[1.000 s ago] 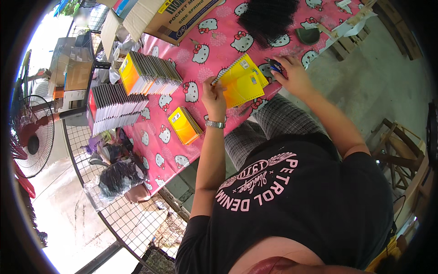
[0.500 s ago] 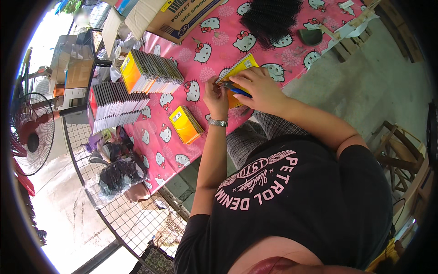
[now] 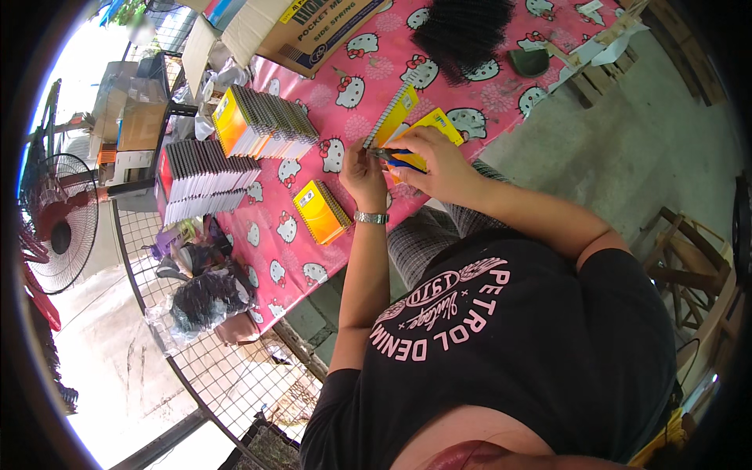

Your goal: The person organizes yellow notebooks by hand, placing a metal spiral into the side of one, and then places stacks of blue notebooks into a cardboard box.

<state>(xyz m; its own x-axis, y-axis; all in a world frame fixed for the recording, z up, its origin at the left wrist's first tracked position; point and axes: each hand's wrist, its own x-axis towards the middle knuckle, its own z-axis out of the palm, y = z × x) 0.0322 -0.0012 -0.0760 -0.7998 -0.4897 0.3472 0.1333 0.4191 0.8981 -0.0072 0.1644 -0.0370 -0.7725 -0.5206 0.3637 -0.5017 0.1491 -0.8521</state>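
My right hand [image 3: 435, 163] is closed around pliers with blue handles [image 3: 410, 163]. Their jaws meet the lower end of the wire spiral on a yellow notebook [image 3: 398, 111], right by my left fingertips. My left hand [image 3: 363, 177], with a metal watch at the wrist, pinches that end of the notebook. Partly under my right hand lies another yellow panel [image 3: 440, 122]; whether it is the same notebook's other cover or a second notebook, I cannot tell. To the left of my left wrist, a small yellow-orange spiral notebook pile [image 3: 319, 213] rests on the pink tablecloth [image 3: 333, 184].
Two stacks of spiral notebooks, one yellow-orange [image 3: 262, 121] and one dark-edged [image 3: 205, 180], stand at the left. A cardboard box [image 3: 313, 35] and black wire coils [image 3: 462, 35] lie at the far side, near a dark green dish [image 3: 529, 63]. A fan [image 3: 59, 223] stands far left.
The spiral-edged yellow piece has tilted up and away from the other yellow panel, so both show now. The pliers have shifted slightly left, still at my left fingertips.
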